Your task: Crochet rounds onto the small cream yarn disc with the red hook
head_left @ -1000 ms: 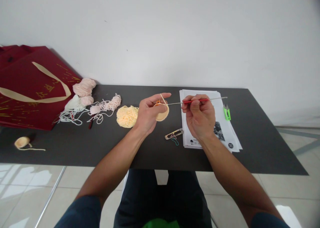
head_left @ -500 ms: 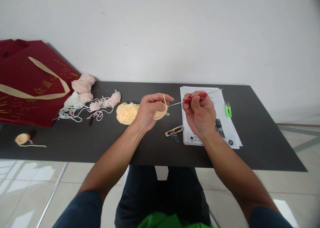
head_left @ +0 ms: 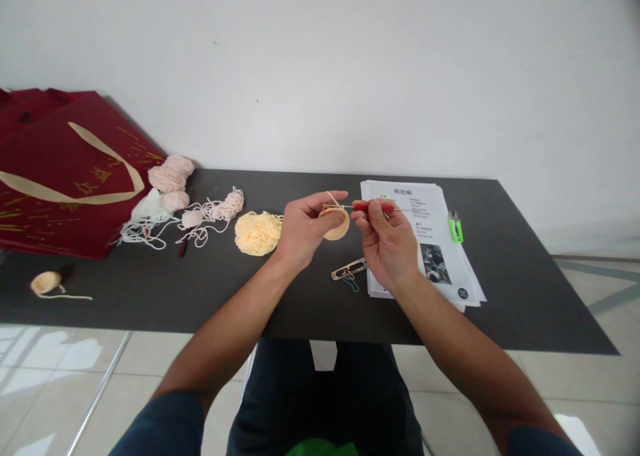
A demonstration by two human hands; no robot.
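My left hand (head_left: 307, 228) is closed on a small round pale-yellow crochet piece (head_left: 339, 226), thumb on its near side. A strand of yarn runs up over my left index finger. My right hand (head_left: 393, 243) pinches the red handle of a crochet hook (head_left: 373, 207). The hook's thin metal shaft points left and meets the top edge of the piece. An orange bit shows by the left fingers, too small to name. Left of my left hand lies a pale-yellow yarn ball (head_left: 258, 233).
Printed sheets (head_left: 435, 243) lie under and beyond my right hand, with green thread snips (head_left: 455, 227) at their right edge. Nearer are beige snips (head_left: 349, 269). Pink yarn (head_left: 171, 174), a dark red bag (head_left: 65, 176) and a cup-shaped yellow piece (head_left: 47, 282) are leftward on the dark table (head_left: 520, 296).
My right hand has moved left, bringing the hook's shaft further across the piece's top edge. The crochet piece has shifted slightly right, and the view has tilted a little.
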